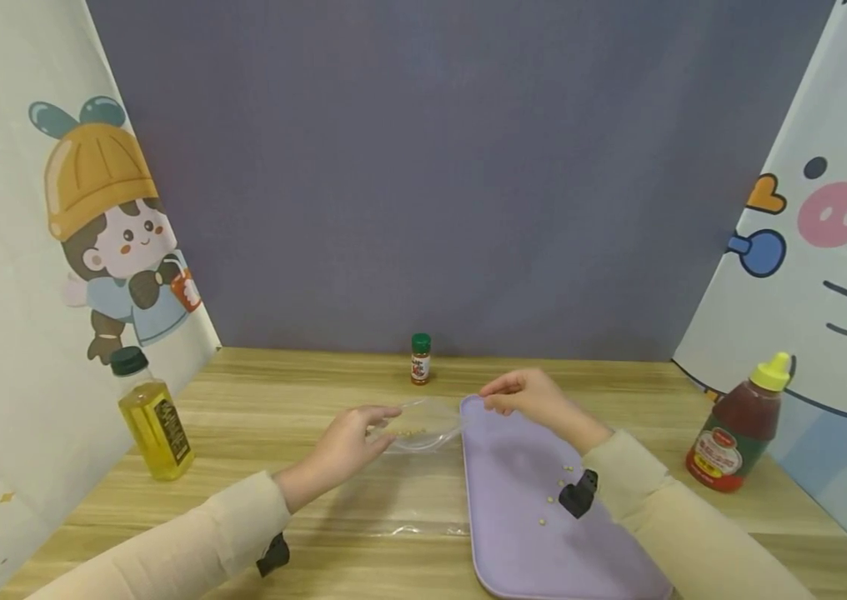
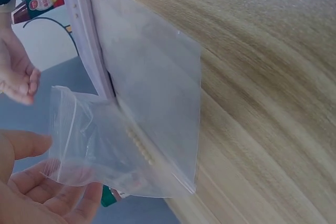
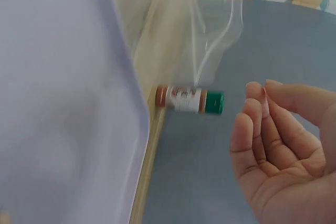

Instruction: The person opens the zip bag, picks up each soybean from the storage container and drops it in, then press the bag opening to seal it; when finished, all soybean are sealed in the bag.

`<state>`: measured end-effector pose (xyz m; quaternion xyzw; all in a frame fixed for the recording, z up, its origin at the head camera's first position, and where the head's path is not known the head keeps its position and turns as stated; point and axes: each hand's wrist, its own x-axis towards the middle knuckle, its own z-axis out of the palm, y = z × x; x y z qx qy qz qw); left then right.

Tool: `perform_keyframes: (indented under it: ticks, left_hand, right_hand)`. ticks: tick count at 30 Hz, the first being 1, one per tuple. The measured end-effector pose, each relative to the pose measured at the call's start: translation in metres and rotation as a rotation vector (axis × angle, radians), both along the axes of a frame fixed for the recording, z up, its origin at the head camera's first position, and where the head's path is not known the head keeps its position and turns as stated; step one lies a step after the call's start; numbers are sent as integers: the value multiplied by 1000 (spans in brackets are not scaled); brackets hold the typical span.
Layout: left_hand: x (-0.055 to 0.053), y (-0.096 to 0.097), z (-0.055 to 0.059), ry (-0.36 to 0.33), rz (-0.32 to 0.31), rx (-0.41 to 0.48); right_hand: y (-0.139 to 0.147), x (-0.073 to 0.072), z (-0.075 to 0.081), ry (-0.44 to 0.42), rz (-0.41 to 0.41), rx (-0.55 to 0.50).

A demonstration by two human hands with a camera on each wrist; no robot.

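Note:
My left hand (image 1: 348, 437) holds a clear zip bag (image 1: 434, 417) near its mouth, with fingers under the edge in the left wrist view. Several small pale yellow beans (image 2: 137, 145) lie inside the bag. My right hand (image 1: 532, 400) is raised over the far left corner of a lilac tray (image 1: 506, 542), close to the bag's right side. Its thumb and index fingertips meet in the right wrist view, the other fingers curled. Whether a bean sits between those fingertips is hidden. More beans (image 1: 550, 500) are scattered on the tray.
A clear plastic sheet (image 2: 152, 77) lies on the wooden table left of the tray. A green-capped spice jar (image 1: 420, 360) stands behind the bag. An oil bottle (image 1: 156, 425) is at the left, a red sauce bottle (image 1: 734, 433) at the right. Cloth walls enclose the table.

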<state>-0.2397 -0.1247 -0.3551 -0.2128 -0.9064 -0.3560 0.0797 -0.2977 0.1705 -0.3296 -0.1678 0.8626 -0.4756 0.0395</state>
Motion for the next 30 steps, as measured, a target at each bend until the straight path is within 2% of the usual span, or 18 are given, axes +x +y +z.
perform_keyframes:
  ticks: [7,12,17,24,30]
  left_hand:
    - [0,0,0,-3,24,-12]
    - [0,0,0,-19,21,-8]
    - [1,0,-1,-29,6,2]
    - [1,0,-2,-18,11,-3]
    - [1,-1,-1,-16,-5,-15]
  right_hand:
    - [41,8,-4,-46,34,41]
    - [65,12,-15,-80,40,97]
    - [86,16,-29,-78,33,181]
    - [99,22,-45,-132,11,225]
    - [102,24,-53,-137,14,251]
